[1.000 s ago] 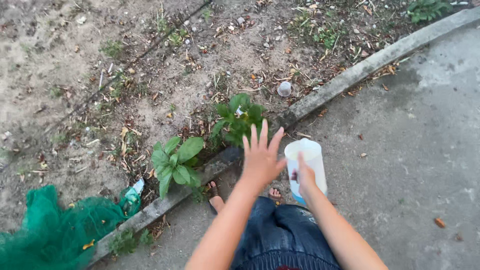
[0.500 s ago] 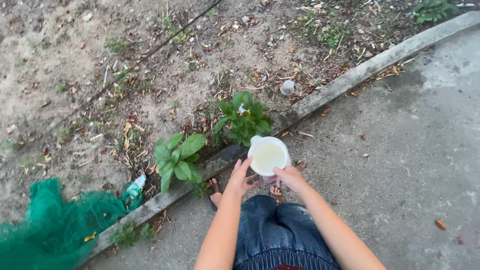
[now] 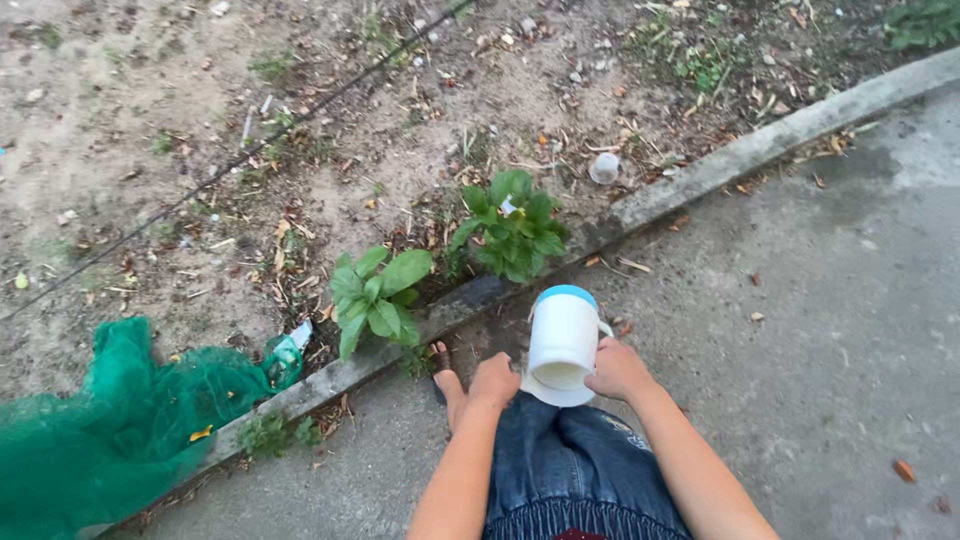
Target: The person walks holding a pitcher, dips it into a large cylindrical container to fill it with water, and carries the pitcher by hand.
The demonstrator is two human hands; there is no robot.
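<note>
I am crouched at a concrete curb (image 3: 700,180), and my jeans-covered knees (image 3: 570,470) fill the bottom of the view. My right hand (image 3: 618,370) grips the handle of a white plastic mug (image 3: 562,345) with a blue base. The mug is tipped so its base points away toward the curb and its mouth faces me. My left hand (image 3: 493,382) is curled into a fist right beside the mug's lower rim, with nothing visible in it. Two small leafy plants (image 3: 515,230) (image 3: 378,295) grow in the soil just beyond the curb.
A heap of green netting (image 3: 110,420) lies over the curb at the left. My bare foot in a sandal (image 3: 440,362) rests by the curb. A small pale cup (image 3: 604,167) and a thin dark cable (image 3: 230,165) lie on the littered soil. Grey pavement (image 3: 830,330) spreads to the right.
My left hand, spread open over the plants a second ago, has dropped back and curled beside the mug. The mug went from upright to tipped with its base away from me.
</note>
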